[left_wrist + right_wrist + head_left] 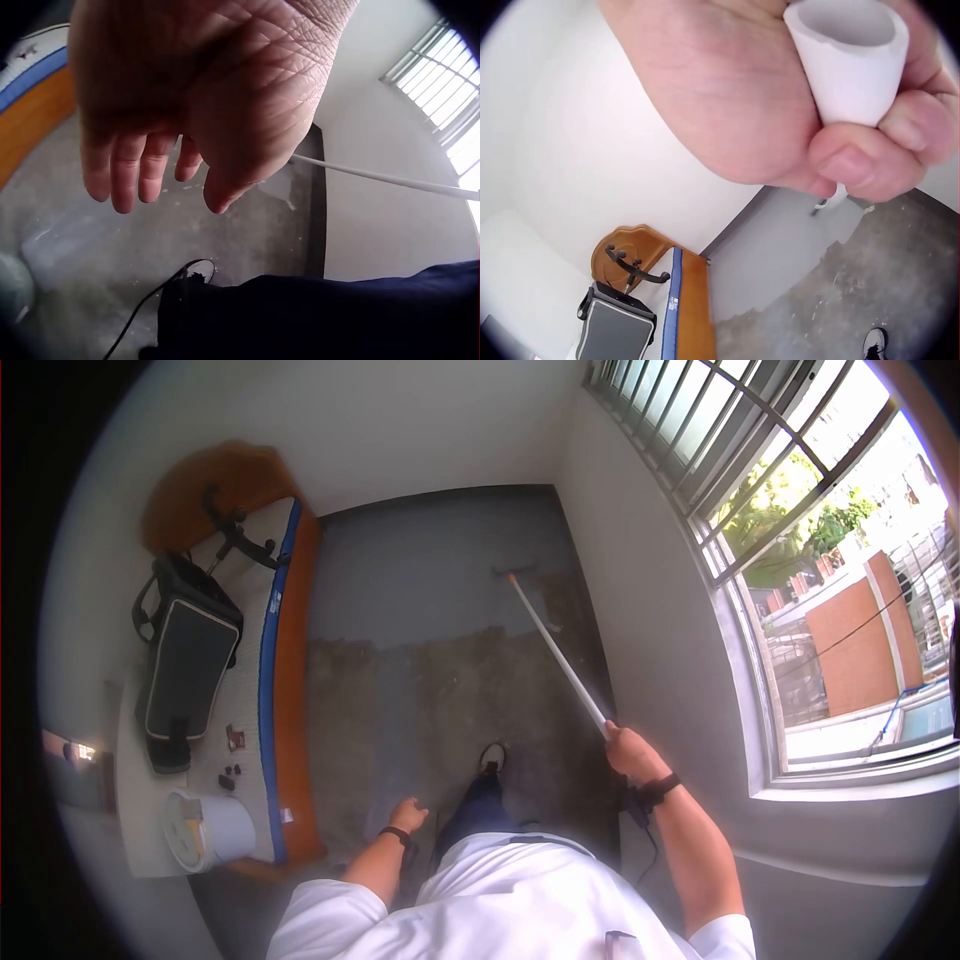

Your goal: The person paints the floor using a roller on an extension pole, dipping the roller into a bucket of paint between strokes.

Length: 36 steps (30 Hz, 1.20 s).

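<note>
My right hand (636,754) grips the near end of a long white pole (565,660); in the right wrist view the fingers of the hand (780,105) curl round its hollow end (851,75). The pole slants down to a roller-like head (513,572) on the floor near the right wall. Smooth grey coating (420,560) covers the far floor, with a ragged edge against the rougher, mottled floor (450,700) nearer me. My left hand (408,816) hangs beside my body, holding nothing; in the left wrist view the fingers of this hand (202,97) hang loosely.
On the left, a wooden bed frame (296,660) with a blue-edged mattress (268,660) bears an upturned office chair (190,660) and a white bucket (225,828). A barred window (735,590) is in the right wall. My shoe (492,757) stands on the mottled floor.
</note>
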Available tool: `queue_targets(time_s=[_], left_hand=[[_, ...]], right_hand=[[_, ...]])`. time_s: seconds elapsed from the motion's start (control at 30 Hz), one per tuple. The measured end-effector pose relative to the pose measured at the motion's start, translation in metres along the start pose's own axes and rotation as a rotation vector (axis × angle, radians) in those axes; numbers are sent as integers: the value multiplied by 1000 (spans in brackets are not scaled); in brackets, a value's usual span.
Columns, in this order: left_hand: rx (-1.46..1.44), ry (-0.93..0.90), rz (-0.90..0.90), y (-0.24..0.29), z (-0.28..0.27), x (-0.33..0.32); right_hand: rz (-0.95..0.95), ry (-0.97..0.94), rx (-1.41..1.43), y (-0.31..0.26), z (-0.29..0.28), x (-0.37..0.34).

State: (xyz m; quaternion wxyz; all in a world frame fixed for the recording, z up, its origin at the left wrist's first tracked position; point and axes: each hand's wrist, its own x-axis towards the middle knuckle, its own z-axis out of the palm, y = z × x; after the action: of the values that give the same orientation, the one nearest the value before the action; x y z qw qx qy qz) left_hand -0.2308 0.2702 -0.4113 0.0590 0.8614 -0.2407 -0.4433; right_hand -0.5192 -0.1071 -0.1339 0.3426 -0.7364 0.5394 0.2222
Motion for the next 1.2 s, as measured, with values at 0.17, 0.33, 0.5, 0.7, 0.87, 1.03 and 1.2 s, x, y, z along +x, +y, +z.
queue_targets(time_s=[0.17,0.33,0.5,0.7,0.87,1.03,1.2], left_hand=[[-149,-25,-8,30,3,5],[-350,43,82,60,7,1],[-298,24,56,52,17,-3],[-310,0,33,34,15,-3],[-393,22,38,19,19,4],[-341,67,17,12,32,0],[-304,7,-25,21,31,-22]], right_hand=[[-135,32,-115,100,67,8],[46,-79,-16,54,40,-108],[-45,26,9,52,46,-56],[60,-25,133,3,22,16],[-89,29,42,59,63,47],[87,22,2,27,38,-45],[-203,44,-116,78,79,71]])
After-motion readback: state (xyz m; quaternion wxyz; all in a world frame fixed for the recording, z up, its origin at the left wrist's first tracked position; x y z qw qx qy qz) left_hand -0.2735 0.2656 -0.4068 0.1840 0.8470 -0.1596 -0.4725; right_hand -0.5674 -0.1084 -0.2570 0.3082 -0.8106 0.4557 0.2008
